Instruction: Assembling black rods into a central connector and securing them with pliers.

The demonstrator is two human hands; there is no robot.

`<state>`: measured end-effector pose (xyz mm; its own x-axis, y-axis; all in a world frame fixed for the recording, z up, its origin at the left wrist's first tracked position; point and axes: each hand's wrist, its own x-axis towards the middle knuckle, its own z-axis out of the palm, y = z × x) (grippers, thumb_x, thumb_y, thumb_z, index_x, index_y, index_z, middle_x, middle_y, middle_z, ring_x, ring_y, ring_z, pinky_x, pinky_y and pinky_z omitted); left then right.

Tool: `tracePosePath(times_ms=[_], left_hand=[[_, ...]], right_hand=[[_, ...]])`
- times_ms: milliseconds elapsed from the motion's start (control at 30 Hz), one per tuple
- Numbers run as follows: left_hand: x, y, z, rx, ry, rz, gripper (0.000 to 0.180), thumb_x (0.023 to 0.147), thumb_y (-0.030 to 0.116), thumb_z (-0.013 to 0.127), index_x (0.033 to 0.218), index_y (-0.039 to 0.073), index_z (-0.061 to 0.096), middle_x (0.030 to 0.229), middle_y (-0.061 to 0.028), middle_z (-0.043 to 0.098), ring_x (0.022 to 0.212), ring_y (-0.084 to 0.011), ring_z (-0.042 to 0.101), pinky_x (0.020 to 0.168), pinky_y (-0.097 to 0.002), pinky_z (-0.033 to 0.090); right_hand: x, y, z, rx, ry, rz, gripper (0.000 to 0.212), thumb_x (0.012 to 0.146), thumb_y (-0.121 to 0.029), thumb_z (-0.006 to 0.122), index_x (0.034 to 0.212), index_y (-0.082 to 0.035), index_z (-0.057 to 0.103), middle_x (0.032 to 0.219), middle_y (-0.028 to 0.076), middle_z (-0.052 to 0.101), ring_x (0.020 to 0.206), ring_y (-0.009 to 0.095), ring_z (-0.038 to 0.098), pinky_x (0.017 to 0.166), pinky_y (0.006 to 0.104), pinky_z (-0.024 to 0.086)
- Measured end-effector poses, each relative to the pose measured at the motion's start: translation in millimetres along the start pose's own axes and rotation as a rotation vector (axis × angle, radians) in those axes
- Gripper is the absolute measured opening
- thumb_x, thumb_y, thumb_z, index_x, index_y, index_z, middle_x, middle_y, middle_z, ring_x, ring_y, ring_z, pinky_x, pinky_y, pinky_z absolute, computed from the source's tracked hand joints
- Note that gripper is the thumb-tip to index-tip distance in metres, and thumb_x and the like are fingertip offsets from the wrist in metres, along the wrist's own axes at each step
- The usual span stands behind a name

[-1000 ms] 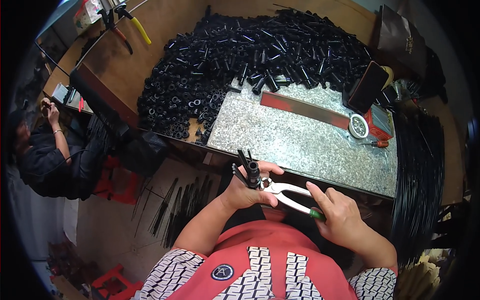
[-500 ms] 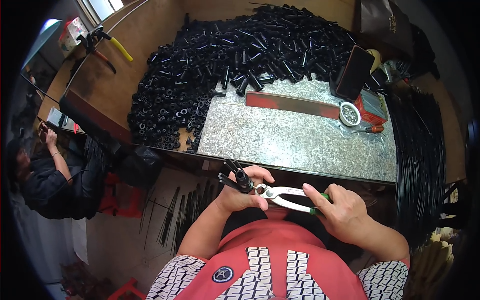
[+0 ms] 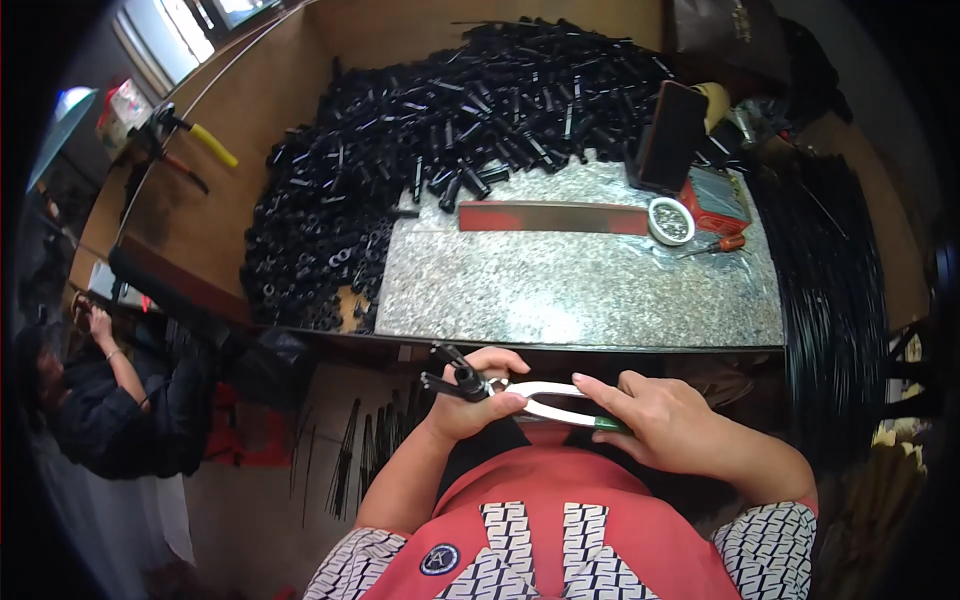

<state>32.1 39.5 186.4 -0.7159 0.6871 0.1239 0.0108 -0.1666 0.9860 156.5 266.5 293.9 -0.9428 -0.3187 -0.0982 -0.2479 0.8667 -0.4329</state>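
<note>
Above my lap, my left hand point(image 3: 462, 415) is closed around a black tubular part point(image 3: 467, 380) with several thin black prongs sticking out to the left. My right hand point(image 3: 655, 420) grips a pair of pincers point(image 3: 560, 415) by the green-tipped handles, its index finger lying along the upper one. The silver jaws meet the right side of the black part beside my left thumb and fingertips. Exactly what the jaws bite on is too small to make out.
A speckled stone slab point(image 3: 500, 290) lies ahead, bearing a red-brown bar point(image 3: 550, 217), a white cup point(image 3: 671, 221), a screwdriver point(image 3: 733, 243) and a propped phone point(image 3: 668, 135). Black parts point(image 3: 450, 110) are heaped behind. Long black rods point(image 3: 825, 300) hang at right. A co-worker point(image 3: 120, 400) sits left.
The view has shifted a little, so the bench appears lower and further left. The pincer handles look closer together, and my left hand has turned the black part slightly.
</note>
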Motion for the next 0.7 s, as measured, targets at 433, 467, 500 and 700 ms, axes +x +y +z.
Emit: tracePosePath(times_ms=[433, 467, 500, 700], left_hand=[[8.7, 48.8, -40.1, -0.245, 0.353, 0.346, 0.024, 0.100, 0.015, 0.046, 0.077, 0.013, 0.037, 0.051, 0.0033, 0.029, 0.039, -0.0059, 0.027, 0.040, -0.0223, 0.030], [9.2, 58.5, -42.8, -0.282, 0.342, 0.367, 0.025, 0.100, 0.017, 0.045, 0.077, 0.013, 0.037, 0.050, 0.0036, 0.028, 0.039, -0.0053, 0.026, 0.040, -0.0219, 0.029], [7.1, 66.7, -45.8, -0.407, 0.324, 0.379, 0.027, 0.101, 0.019, 0.043, 0.076, 0.013, 0.036, 0.050, 0.0037, 0.027, 0.039, -0.0051, 0.026, 0.040, -0.0214, 0.029], [3.5, 101.2, -56.0, -1.005, 0.188, 0.416, 0.035, 0.101, 0.027, 0.044, 0.070, 0.014, 0.034, 0.053, 0.0039, 0.026, 0.043, -0.0059, 0.027, 0.045, -0.0202, 0.030]], right_hand=[[12.6, 52.0, 45.6, -0.188, 0.549, -0.020, 0.056, 0.081, -0.037, 0.066, 0.127, -0.007, 0.053, 0.109, 0.017, 0.053, 0.098, 0.032, 0.054, 0.079, 0.0396, 0.047], [10.0, 44.3, 60.4, -0.008, 0.487, -0.098, 0.053, 0.083, -0.036, 0.066, 0.125, -0.006, 0.054, 0.110, 0.017, 0.053, 0.096, 0.031, 0.056, 0.078, 0.0389, 0.047], [10.0, 37.8, 78.5, 0.266, 0.265, -0.184, 0.050, 0.085, -0.034, 0.065, 0.125, -0.005, 0.055, 0.110, 0.017, 0.054, 0.094, 0.030, 0.057, 0.078, 0.0386, 0.047], [14.8, 6.9, 106.3, 0.947, -0.194, -0.029, 0.070, 0.090, -0.033, 0.061, 0.147, -0.011, 0.027, 0.132, 0.015, 0.042, 0.087, 0.020, 0.060, 0.076, 0.0314, 0.050]])
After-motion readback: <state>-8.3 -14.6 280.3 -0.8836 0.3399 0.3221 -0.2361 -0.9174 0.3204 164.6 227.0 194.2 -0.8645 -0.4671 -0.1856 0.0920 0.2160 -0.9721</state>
